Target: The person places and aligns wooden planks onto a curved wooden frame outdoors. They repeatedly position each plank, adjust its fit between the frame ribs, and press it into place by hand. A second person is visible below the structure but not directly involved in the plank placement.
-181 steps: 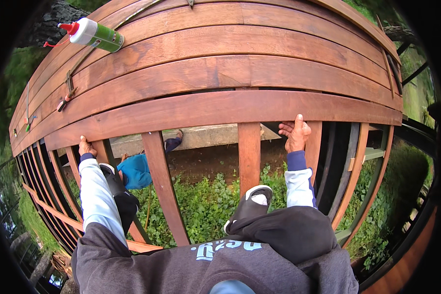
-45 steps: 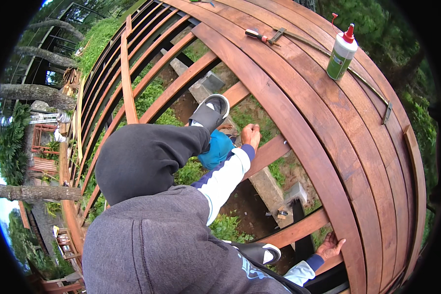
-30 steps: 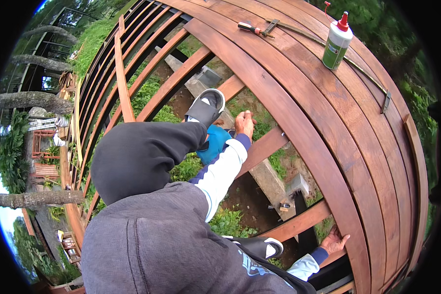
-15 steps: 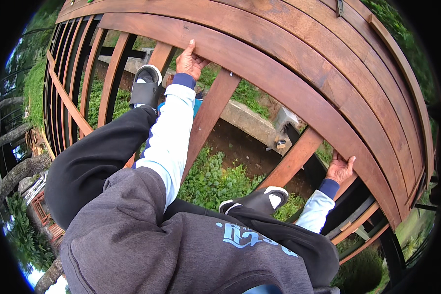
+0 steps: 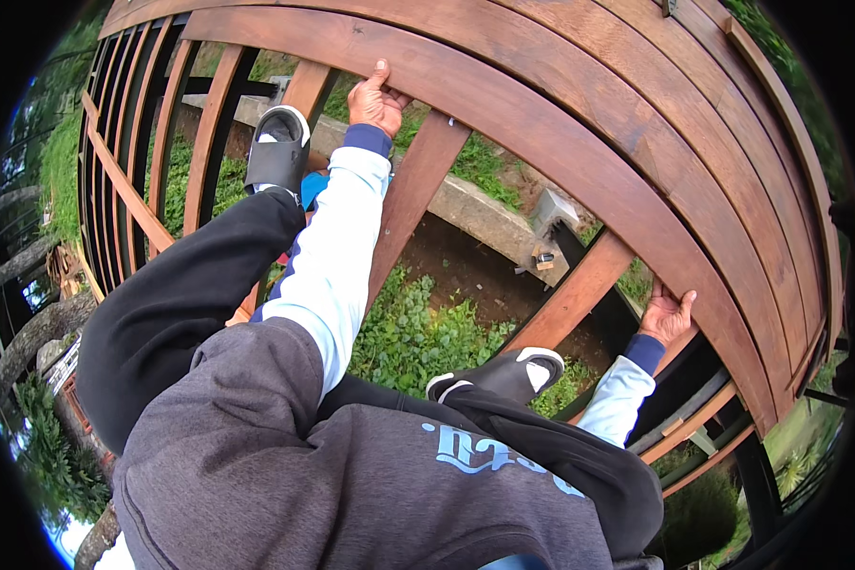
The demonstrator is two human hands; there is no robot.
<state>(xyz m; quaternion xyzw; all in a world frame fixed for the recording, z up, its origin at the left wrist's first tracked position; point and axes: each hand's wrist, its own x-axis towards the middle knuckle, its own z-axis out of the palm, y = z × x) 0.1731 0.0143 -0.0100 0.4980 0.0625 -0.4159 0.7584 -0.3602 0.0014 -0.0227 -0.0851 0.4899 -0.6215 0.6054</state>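
Note:
A long reddish-brown deck board (image 5: 541,138) curves across the view as the front one of several laid boards. My left hand (image 5: 377,103) grips its near edge toward the left, thumb up against the board and fingers curled underneath. Farther right, my right hand (image 5: 668,315) holds the same edge in a similar way, its fingers partly hidden below. Under the board run wooden joists (image 5: 420,190), one of them between my hands and close to the left one. A dark gap separates this board from the laid board (image 5: 598,104) behind it.
My feet, in dark slide sandals (image 5: 278,152), rest at the joists. Between them are open gaps down to green plants (image 5: 418,332), soil and a concrete beam (image 5: 484,220). A loose wooden strip (image 5: 128,180) slants across the joists at left. Tree trunks (image 5: 38,332) stand beyond.
Both hands keep their grip on the board. The view has shifted slightly, so the board and joists sit a little higher in the picture.

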